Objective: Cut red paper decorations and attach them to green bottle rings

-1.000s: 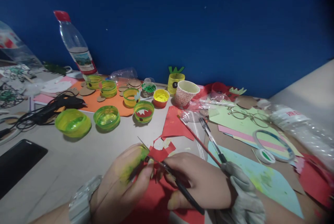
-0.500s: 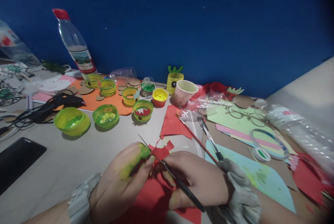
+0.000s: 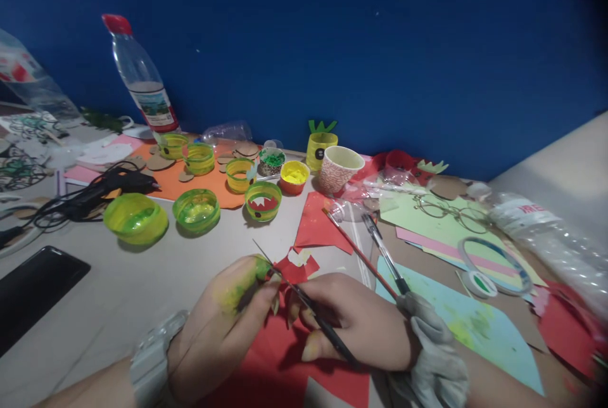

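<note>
My left hand (image 3: 232, 306), smeared with green and yellow paint and wearing a pale watch (image 3: 159, 351), is closed with thumb and fingers pinched together. What lies in that pinch is mostly hidden. My right hand (image 3: 354, 313) grips a slim black-handled tool (image 3: 327, 329) with a long thin metal tip. The tip points away to the left and crosses in front of the left thumb and forefinger. Just beyond the fingertips are small cut pieces of red paper (image 3: 311, 265) with a white patch among them. A larger red sheet (image 3: 270, 367) lies beneath both hands.
Green-yellow painted bowls (image 3: 136, 218) stand to the left, near a phone (image 3: 40, 297). Ahead are a yellow paint cup (image 3: 293, 178) and a patterned paper cup (image 3: 339, 170). A red paintbrush (image 3: 358, 253) and pen (image 3: 384, 253) lie right, near glasses (image 3: 451, 211) and a plastic bottle (image 3: 546, 230).
The view has shifted slightly, so the objects on the table sit a little further right. My right hand and the tool have moved slightly against the left hand; both grips look the same.
</note>
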A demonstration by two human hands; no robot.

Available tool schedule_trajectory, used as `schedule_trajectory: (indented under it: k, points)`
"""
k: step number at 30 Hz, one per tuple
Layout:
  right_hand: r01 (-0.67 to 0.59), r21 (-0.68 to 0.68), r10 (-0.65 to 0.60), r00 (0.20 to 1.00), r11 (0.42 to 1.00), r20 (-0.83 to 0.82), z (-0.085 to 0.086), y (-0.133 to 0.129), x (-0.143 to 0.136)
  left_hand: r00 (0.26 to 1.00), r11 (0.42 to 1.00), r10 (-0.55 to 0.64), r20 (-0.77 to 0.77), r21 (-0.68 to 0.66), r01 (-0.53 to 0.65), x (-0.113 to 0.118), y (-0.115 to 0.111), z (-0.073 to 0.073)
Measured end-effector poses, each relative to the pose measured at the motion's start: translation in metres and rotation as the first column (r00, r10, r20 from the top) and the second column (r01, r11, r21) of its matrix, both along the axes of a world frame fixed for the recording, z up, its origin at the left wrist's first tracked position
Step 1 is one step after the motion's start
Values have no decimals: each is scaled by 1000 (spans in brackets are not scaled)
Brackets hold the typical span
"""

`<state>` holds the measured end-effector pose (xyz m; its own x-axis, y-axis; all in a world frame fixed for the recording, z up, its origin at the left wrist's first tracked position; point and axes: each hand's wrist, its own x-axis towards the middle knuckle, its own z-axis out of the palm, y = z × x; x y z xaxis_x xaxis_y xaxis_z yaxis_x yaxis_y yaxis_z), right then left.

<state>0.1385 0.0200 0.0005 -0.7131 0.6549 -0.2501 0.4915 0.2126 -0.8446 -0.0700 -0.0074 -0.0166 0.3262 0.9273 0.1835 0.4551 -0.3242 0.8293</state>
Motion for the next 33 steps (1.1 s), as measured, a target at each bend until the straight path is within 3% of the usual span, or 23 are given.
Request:
schedule_trajectory:
  k: [15, 22, 33]
  points:
    - [78, -35, -78, 997, 996, 15, -1, -2, -1, 997, 996, -1, 83, -90, 9, 3, 1, 5]
    - [58, -134, -63, 997, 989, -36, 1, 0, -2, 995, 997, 43, 94, -63, -37, 4, 1, 6]
    - [17, -96, -19, 1000, 995, -16, -2, 0, -1, 990, 996, 61, 127, -75, -52, 12, -4, 7]
